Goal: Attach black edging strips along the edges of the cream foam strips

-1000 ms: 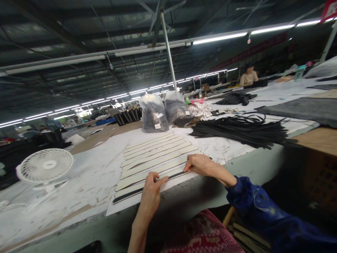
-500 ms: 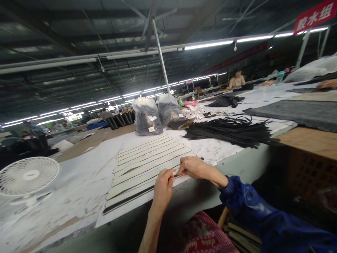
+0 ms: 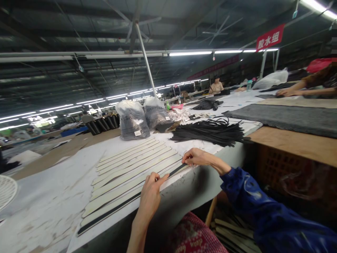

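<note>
A long black strip lies on a pale strip along the table's near edge. My left hand rests on it midway, thumb stretched out along the strip and the other fingers bent; what is under them is hidden. Farther right, my right hand pinches the black strip near its right end. Several cream strips with dark edges lie side by side on white paper just beyond my hands. A loose pile of black strips sits behind my right hand.
Two filled plastic bags stand behind the cream strips. Part of a white fan shows at the far left. Dark grey sheets lie at the right, where another person's hands rest on the table. An orange crate is below.
The view has turned right. My right hand has moved away from my left along the strip, and black strip now shows between them. My left thumb has stretched out. Another person's arms have come into view.
</note>
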`<move>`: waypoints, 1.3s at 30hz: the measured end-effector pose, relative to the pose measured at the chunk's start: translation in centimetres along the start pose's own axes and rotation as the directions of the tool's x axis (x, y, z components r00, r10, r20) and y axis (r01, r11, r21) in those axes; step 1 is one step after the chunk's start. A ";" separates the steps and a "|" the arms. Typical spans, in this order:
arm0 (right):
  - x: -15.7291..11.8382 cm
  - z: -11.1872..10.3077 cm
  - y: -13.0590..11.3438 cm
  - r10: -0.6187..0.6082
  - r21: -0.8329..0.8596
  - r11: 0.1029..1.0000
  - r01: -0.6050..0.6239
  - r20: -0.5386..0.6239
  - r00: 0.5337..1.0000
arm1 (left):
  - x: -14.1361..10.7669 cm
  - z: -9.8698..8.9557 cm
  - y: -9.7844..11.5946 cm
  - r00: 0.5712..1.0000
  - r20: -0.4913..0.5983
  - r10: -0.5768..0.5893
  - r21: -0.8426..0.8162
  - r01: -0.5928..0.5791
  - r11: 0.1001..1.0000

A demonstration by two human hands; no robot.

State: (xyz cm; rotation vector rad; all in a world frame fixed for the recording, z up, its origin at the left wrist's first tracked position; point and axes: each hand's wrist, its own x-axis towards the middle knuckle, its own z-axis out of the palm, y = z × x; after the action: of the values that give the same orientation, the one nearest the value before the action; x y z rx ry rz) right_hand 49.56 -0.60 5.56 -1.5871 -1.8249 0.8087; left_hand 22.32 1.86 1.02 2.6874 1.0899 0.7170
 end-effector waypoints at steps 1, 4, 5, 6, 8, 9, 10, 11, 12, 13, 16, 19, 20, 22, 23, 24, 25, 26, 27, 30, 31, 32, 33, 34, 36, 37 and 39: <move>0.1 0.1 0.0 0.008 -0.026 1.000 -0.009 -0.027 1.000 | 0.0 0.0 0.0 1.000 0.008 0.003 0.023 -0.004 1.000; 0.3 0.2 0.0 0.007 -0.186 0.982 -0.038 -0.161 0.987 | 0.1 -0.1 0.2 1.000 0.017 0.008 0.066 -0.009 0.998; 0.4 0.2 0.0 0.007 -0.234 0.971 -0.052 -0.192 0.981 | 0.1 -0.2 0.3 1.000 0.015 0.011 0.073 -0.012 0.997; 0.4 0.1 0.0 0.010 -0.266 0.962 -0.066 -0.204 0.979 | 0.1 -0.2 0.4 1.000 0.012 0.015 0.078 -0.016 0.997; 0.4 0.0 0.0 0.024 -0.286 0.955 -0.079 -0.192 0.981 | 0.1 -0.2 0.4 1.000 -0.002 0.024 0.086 -0.024 0.996; 0.3 -0.1 0.0 0.027 -0.284 0.955 -0.079 -0.181 0.983 | 0.0 -0.2 0.3 1.000 -0.005 0.028 0.088 -0.028 0.996; 0.3 -0.1 0.0 0.029 -0.282 0.956 -0.077 -0.172 0.985 | 0.0 -0.2 0.3 1.000 -0.001 0.031 0.089 -0.031 0.996; 0.2 -0.1 -0.1 0.029 -0.281 0.957 -0.075 -0.166 0.986 | 0.0 -0.1 0.3 0.999 0.005 0.031 0.090 -0.032 0.995; 0.2 -0.1 -0.2 0.034 -0.284 0.956 -0.081 -0.168 0.985 | 0.1 -0.1 0.3 1.000 0.010 0.029 0.091 -0.030 0.995; 0.1 -0.1 -0.3 0.043 -0.287 0.953 -0.093 -0.173 0.984 | 0.1 -0.2 0.3 1.000 0.015 0.026 0.093 -0.028 0.995; 0.0 -0.1 -0.8 0.085 -0.303 0.942 -0.140 -0.189 0.978 | 0.1 -0.2 0.6 1.000 0.014 0.007 0.105 -0.008 0.994; -0.1 -0.1 -1.3 0.108 -0.343 0.924 -0.171 -0.196 0.975 | 0.1 -0.3 0.9 0.999 0.031 -0.010 0.121 0.006 0.993; -0.1 0.0 -1.4 0.110 -0.359 0.917 -0.175 -0.196 0.975 | 0.1 -0.4 1.0 0.999 0.035 -0.011 0.128 0.007 0.992; -0.1 0.1 -1.6 0.111 -0.395 0.900 -0.182 -0.195 0.975 | 0.1 -0.4 1.0 0.999 0.037 -0.006 0.141 0.000 0.990; -0.1 0.3 -1.7 0.114 -0.414 0.891 -0.186 -0.192 0.975 | 0.1 -0.4 1.0 0.999 0.034 -0.002 0.146 -0.003 0.989; 0.0 0.4 -1.7 0.117 -0.431 0.882 -0.191 -0.192 0.974 | 0.1 -0.4 0.9 1.000 0.031 0.000 0.150 -0.005 0.989; 0.0 0.4 -1.6 0.121 -0.448 0.872 -0.200 -0.198 0.973 | 0.1 -0.4 0.9 1.000 0.029 0.002 0.153 -0.006 0.988; 0.0 0.4 -1.5 0.128 -0.462 0.861 -0.213 -0.209 0.970 | 0.1 -0.4 0.8 1.000 0.030 0.003 0.153 -0.007 0.988; 0.1 0.3 -1.3 0.133 -0.471 0.853 -0.225 -0.220 0.966 | 0.1 -0.3 0.8 0.999 0.032 0.004 0.151 -0.008 0.988; 0.1 -0.5 -0.3 0.101 -0.424 0.887 -0.182 -0.207 0.973 | 0.1 -0.3 0.7 0.999 0.048 -0.003 0.143 -0.004 0.990; 0.1 -1.0 0.1 0.065 -0.375 0.916 -0.140 -0.205 0.976 | 0.1 -0.3 0.6 0.998 0.057 -0.011 0.143 0.003 0.990; 0.1 -1.4 0.4 0.019 -0.319 0.943 -0.090 -0.219 0.976 | 0.1 -0.3 0.6 0.997 0.071 -0.021 0.143 0.010 0.990; 0.0 -1.8 0.7 -0.030 -0.265 0.964 -0.037 -0.245 0.969 | 0.1 -0.2 0.5 0.996 0.088 -0.028 0.143 0.016 0.990; 0.0 -2.0 1.0 -0.071 -0.222 0.975 0.008 -0.275 0.959 | 0.2 -0.2 0.5 0.994 0.104 -0.033 0.139 0.018 0.990; 0.0 -2.1 1.1 -0.115 -0.178 0.982 0.064 -0.296 0.948 | 0.3 -0.2 0.4 0.991 0.128 -0.032 0.126 0.016 0.992; 0.0 -1.9 1.1 -0.120 -0.169 0.983 0.074 -0.281 0.952 | 0.3 -0.2 0.4 0.991 0.133 -0.031 0.120 0.015 0.993; 0.2 -1.2 0.8 -0.116 -0.180 0.981 0.071 -0.251 0.961 | 0.3 -0.3 0.5 0.991 0.131 -0.041 0.118 0.025 0.993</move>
State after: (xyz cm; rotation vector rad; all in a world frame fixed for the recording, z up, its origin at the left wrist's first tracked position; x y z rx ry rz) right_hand 50.94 -0.28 5.69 -1.6112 -1.7971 0.3883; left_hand 22.70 1.74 1.55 2.7593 1.1731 0.4745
